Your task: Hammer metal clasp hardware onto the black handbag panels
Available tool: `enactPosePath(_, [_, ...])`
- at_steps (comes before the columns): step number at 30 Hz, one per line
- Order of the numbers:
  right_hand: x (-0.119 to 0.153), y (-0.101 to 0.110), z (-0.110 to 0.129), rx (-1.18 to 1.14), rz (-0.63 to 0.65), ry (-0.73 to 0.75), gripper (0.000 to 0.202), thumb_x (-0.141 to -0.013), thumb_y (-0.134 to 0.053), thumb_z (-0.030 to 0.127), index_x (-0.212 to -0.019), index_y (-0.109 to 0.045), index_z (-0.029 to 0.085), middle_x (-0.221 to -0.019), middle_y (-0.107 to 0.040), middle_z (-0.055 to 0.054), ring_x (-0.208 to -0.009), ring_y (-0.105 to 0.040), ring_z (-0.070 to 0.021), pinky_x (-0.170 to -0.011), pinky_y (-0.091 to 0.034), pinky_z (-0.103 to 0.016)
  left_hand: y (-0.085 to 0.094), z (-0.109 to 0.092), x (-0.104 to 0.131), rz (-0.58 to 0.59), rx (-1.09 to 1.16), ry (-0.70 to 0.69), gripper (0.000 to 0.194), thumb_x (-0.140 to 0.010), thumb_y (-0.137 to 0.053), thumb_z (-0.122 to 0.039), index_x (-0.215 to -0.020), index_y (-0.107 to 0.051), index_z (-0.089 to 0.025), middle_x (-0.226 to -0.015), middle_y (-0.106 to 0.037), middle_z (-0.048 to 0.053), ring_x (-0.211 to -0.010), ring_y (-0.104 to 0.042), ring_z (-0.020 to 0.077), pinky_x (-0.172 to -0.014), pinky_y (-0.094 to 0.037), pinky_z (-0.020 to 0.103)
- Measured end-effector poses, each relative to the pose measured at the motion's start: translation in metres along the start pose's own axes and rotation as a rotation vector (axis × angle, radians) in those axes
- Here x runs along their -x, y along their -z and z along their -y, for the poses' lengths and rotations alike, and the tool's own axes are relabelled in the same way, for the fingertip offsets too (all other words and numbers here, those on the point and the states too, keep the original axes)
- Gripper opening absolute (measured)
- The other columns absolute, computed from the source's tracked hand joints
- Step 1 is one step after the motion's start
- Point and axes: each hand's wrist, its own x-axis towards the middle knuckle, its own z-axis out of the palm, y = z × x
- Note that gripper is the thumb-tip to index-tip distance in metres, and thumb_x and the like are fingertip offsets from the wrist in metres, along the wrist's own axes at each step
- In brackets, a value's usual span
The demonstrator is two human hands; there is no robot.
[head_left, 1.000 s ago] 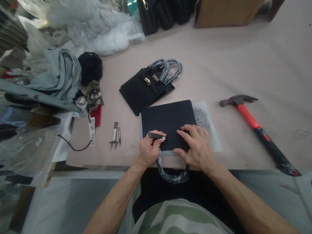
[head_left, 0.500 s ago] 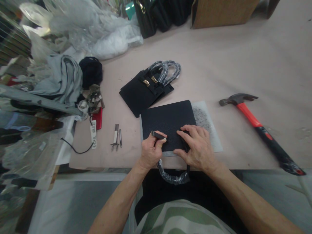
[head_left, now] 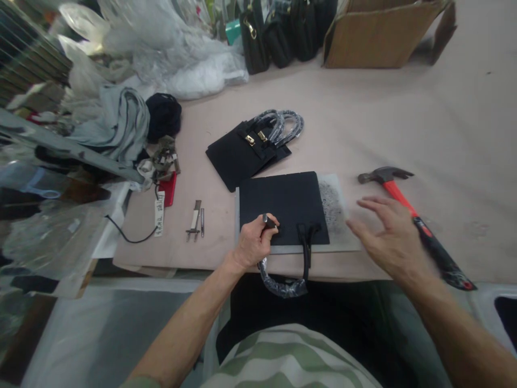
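Observation:
My left hand [head_left: 252,248] is closed around a short dark metal punch [head_left: 268,221], held upright on a flat black bag panel [head_left: 278,194]. A handle in clear plastic wrap [head_left: 288,290] hangs from the panel over the table's front edge, its black strap end [head_left: 304,231] lying on the panel. Beneath the panel lies a whitish board [head_left: 334,207] with dark specks. My right hand [head_left: 393,240], slightly blurred, is in the air to the right of the board, fingers spread and holding nothing. Close by it rests a claw hammer [head_left: 440,249] with a red and black handle.
More black panels with gold clasps [head_left: 238,156] and wrapped handles lie behind the work. Two slim metal tools [head_left: 195,221] sit to the left, near a red item [head_left: 168,188]. Plastic bags [head_left: 194,70], black bags [head_left: 254,43] and a cardboard box [head_left: 367,40] stand at the back.
My right hand has let go of the panel's strap end and moved right, toward the hammer. My left hand keeps the punch on the panel. The view has shifted slightly.

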Motion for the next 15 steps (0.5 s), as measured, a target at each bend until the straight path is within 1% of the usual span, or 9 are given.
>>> enactPosePath(1, [0.001,0.010,-0.016,0.106,-0.004,-0.029,0.040,-0.086,-0.067,0.046,-0.114,-0.071,0.018,-0.117,-0.066,-0.020,-0.114,-0.059,-0.0367,-0.098,-0.045,-0.054,0.000,0.000,0.000,0.004,0.007,0.001,0.012,-0.092,-0.055,-0.016,-0.100,-0.063,-0.020,-0.092,-0.073,0.004,-0.084,-0.072,0.0163,-0.081,-0.057,0.028])
enactPosePath(2, [0.002,0.019,-0.031,0.214,-0.003,-0.087,0.040,-0.086,-0.066,0.046,-0.109,-0.072,0.015,-0.111,-0.067,-0.022,-0.108,-0.060,-0.0372,-0.092,-0.045,-0.053,0.001,0.000,0.000,0.012,0.014,0.007,0.013,-0.092,-0.055,-0.015,-0.100,-0.063,-0.020,-0.092,-0.073,0.004,-0.085,-0.072,0.0166,-0.080,-0.057,0.028])
enactPosePath(4, [0.006,0.033,-0.055,0.395,0.085,-0.227,0.043,-0.083,-0.068,0.049,-0.105,-0.075,0.012,-0.103,-0.066,-0.025,-0.094,-0.061,-0.0354,-0.076,-0.044,-0.049,0.002,0.000,-0.002,0.040,0.028,0.020,0.013,-0.091,-0.055,-0.014,-0.100,-0.063,-0.020,-0.092,-0.073,0.004,-0.085,-0.072,0.0171,-0.080,-0.057,0.028])
enactPosePath(5, [0.008,0.038,-0.062,0.458,0.129,-0.288,0.044,-0.082,-0.069,0.049,-0.106,-0.075,0.012,-0.101,-0.066,-0.025,-0.088,-0.061,-0.0339,-0.070,-0.042,-0.048,0.004,0.000,-0.003,0.052,0.037,0.026,0.013,-0.091,-0.055,-0.014,-0.100,-0.064,-0.020,-0.092,-0.073,0.004,-0.085,-0.071,0.0170,-0.080,-0.057,0.028])
enactPosePath(7, [0.011,0.042,-0.070,0.523,0.196,-0.377,0.043,-0.081,-0.068,0.044,-0.111,-0.075,0.014,-0.097,-0.065,-0.024,-0.077,-0.059,-0.0307,-0.062,-0.036,-0.045,0.006,0.000,-0.005,0.069,0.061,0.047,0.014,-0.091,-0.055,-0.014,-0.099,-0.064,-0.020,-0.093,-0.073,0.003,-0.084,-0.071,0.0165,-0.080,-0.056,0.028])
enactPosePath(9, [0.012,0.043,-0.070,0.530,0.230,-0.445,0.034,-0.081,-0.064,0.038,-0.105,-0.075,0.017,-0.086,-0.063,-0.019,-0.065,-0.054,-0.0263,-0.059,-0.032,-0.043,0.007,0.001,-0.005,0.073,0.081,0.068,0.014,-0.091,-0.055,-0.013,-0.099,-0.065,-0.020,-0.093,-0.073,0.003,-0.084,-0.070,0.0161,-0.081,-0.056,0.028])
enactPosePath(11, [0.009,0.042,-0.068,0.493,0.245,-0.500,0.022,-0.080,-0.063,0.034,-0.090,-0.074,0.018,-0.070,-0.057,-0.011,-0.054,-0.044,-0.0198,-0.057,-0.029,-0.042,0.006,0.002,-0.004,0.060,0.087,0.074,0.014,-0.090,-0.056,-0.013,-0.098,-0.065,-0.020,-0.093,-0.073,0.003,-0.085,-0.070,0.0161,-0.081,-0.056,0.028])
enactPosePath(13, [0.005,0.042,-0.066,0.363,0.202,-0.515,0.012,-0.074,-0.069,0.031,-0.071,-0.069,0.019,-0.055,-0.047,-0.003,-0.047,-0.033,-0.0140,-0.055,-0.027,-0.041,0.004,0.003,-0.003,0.036,0.080,0.053,0.013,-0.090,-0.056,-0.013,-0.098,-0.064,-0.019,-0.092,-0.073,0.003,-0.084,-0.071,0.0165,-0.080,-0.056,0.028])
enactPosePath(15, [0.001,0.043,-0.063,0.171,0.129,-0.460,0.015,-0.066,-0.076,0.028,-0.060,-0.065,0.019,-0.049,-0.041,0.002,-0.046,-0.031,-0.0118,-0.053,-0.029,-0.040,0.002,0.003,-0.001,0.015,0.069,0.025,0.012,-0.090,-0.056,-0.014,-0.098,-0.064,-0.019,-0.091,-0.073,0.004,-0.083,-0.071,0.0165,-0.079,-0.056,0.028])
